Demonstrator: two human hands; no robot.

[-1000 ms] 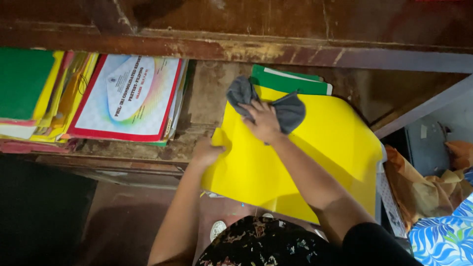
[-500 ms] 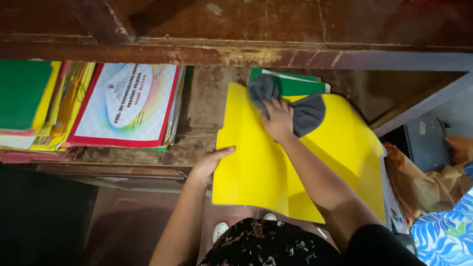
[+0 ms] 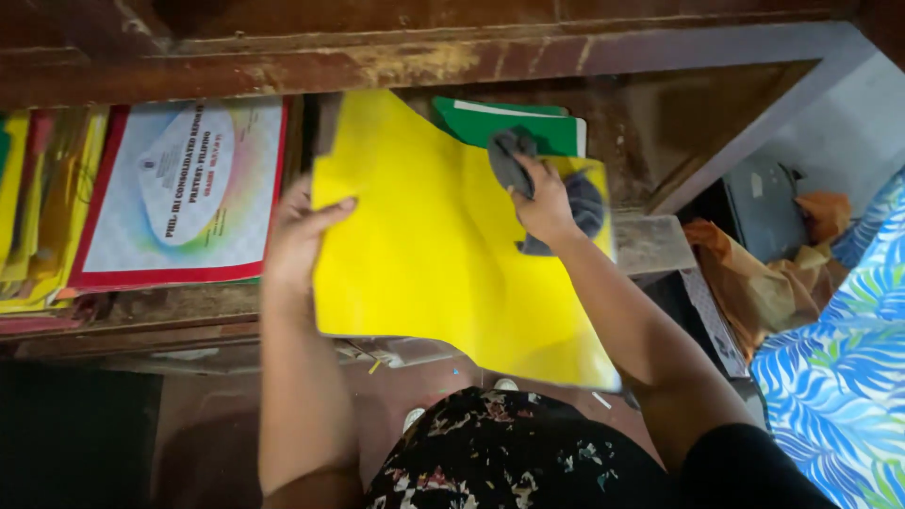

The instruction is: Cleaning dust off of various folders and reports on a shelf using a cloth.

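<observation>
Left hand (image 3: 300, 234): gripped the left edge of the yellow folder (image 3: 443, 254), thumb lying across the front face, other fingers hidden behind; folder held tilted, partly over the edge of the wooden shelf (image 3: 189, 302).
Right hand (image 3: 545, 200): pressed flat near the folder's upper right corner, fingers closed over a grey cloth (image 3: 528, 179) bunched beneath the palm.
Yellow folder: held in front of the shelf opening, top edge up against the dark wooden rail (image 3: 377, 61), lower right corner hanging down over the lap.
Grey cloth: touching the folder's face, spread from under the hand toward the right edge; one fold poking up above the knuckles.
Wiped so far: cannot tell from the surface; no dust line or streak visible on the yellow. Judged from the cloth's place, upper right corner under way.
Left to wipe: likely the broad middle and lower left of the face, well apart from the cloth.
Green folder (image 3: 514, 123): lying just behind the yellow one on the shelf, untouched by either hand.
Stack with printed red-bordered cover (image 3: 179, 193): resting to the left on the shelf, near the left hand but apart from it.
Orange bag (image 3: 764, 273): crumpled to the right, below the shelf, beside a blue leaf-patterned cloth (image 3: 839, 377).
</observation>
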